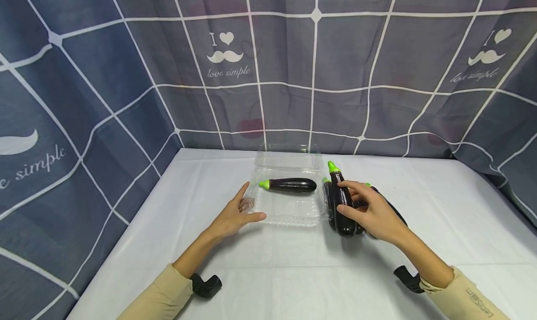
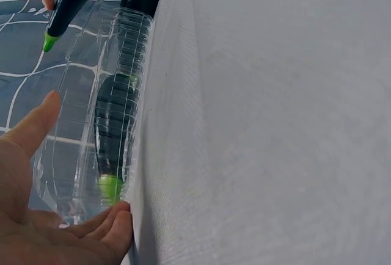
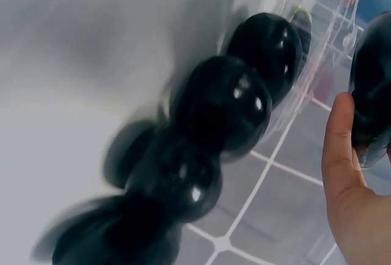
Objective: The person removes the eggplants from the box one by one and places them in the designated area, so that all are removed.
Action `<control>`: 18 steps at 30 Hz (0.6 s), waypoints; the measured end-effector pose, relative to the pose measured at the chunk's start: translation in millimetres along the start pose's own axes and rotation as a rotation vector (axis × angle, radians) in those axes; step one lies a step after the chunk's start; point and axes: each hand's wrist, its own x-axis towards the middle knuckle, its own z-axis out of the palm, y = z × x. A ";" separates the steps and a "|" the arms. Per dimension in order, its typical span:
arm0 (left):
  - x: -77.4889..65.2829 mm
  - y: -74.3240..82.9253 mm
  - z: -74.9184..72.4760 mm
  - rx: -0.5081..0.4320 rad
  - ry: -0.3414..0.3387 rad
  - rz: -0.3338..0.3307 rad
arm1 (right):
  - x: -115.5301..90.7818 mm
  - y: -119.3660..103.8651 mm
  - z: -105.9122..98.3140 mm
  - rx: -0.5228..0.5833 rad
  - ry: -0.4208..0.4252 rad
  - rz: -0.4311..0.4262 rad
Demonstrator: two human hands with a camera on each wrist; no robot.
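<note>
A clear plastic clamshell box [image 1: 289,208] stands open on the white table, its lid [image 1: 287,160] tipped back toward the curtain. One dark eggplant [image 1: 292,185] with a green stem end lies crosswise inside. My left hand [image 1: 235,216] rests against the box's left side, thumb spread along the front and fingers at the wall. My right hand [image 1: 373,212] holds another eggplant [image 1: 343,208] between thumb and fingers, raised above the table just right of the box. In the right wrist view, several more eggplants [image 3: 223,106] lie side by side below that hand.
The loose eggplants [image 1: 396,212] sit close to the box's right side, partly hidden by my right hand. A grey checked curtain [image 1: 285,105] hangs behind the white tabletop [image 1: 272,282] and along both sides. Each wrist carries a black camera mount [image 1: 205,286].
</note>
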 end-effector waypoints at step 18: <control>-0.3 1.1 1.2 0.010 0.010 -0.001 | -25.0 23.9 -46.3 -0.094 0.018 0.040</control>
